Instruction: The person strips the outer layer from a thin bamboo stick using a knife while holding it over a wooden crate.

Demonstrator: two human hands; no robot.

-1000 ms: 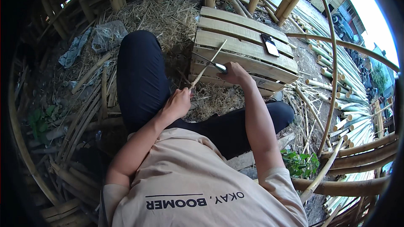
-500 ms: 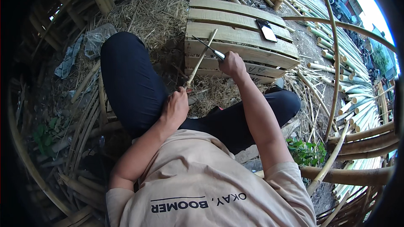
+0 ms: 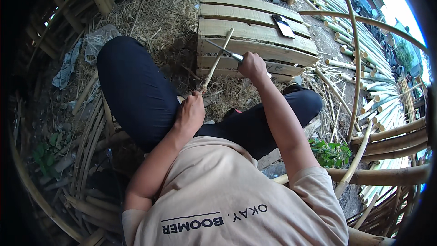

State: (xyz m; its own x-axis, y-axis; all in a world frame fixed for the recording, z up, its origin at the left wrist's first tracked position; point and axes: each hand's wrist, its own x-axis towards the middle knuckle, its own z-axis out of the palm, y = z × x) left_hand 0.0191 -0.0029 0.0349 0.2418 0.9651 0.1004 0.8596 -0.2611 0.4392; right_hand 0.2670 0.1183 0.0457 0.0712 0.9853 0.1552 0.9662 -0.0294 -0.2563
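Observation:
My left hand [image 3: 191, 110] is closed round the lower end of a thin pale bamboo stick [image 3: 215, 65], which slants up and away to the right. My right hand [image 3: 253, 67] grips the handle of a knife [image 3: 226, 51]. The knife's dark, narrow blade points to the upper left and crosses the stick in its upper half; whether it touches the stick is hard to see. Behind the stick stands a slatted wooden crate [image 3: 246, 27]. The knife's handle is mostly hidden in my fist.
A phone [image 3: 284, 26] lies on the crate top. Straw [image 3: 150, 23] and a clear plastic bag [image 3: 100, 41] are beyond my left knee. Cut bamboo poles [image 3: 378, 95] are stacked at right; a bamboo rail [image 3: 387, 175] runs close by my right arm. Green leaves [image 3: 330, 153] grow near my right elbow.
The view has shifted slightly, so the crate and phone appear a little further left and up. Both hands keep their holds, and the blade still crosses the stick at nearly the same place.

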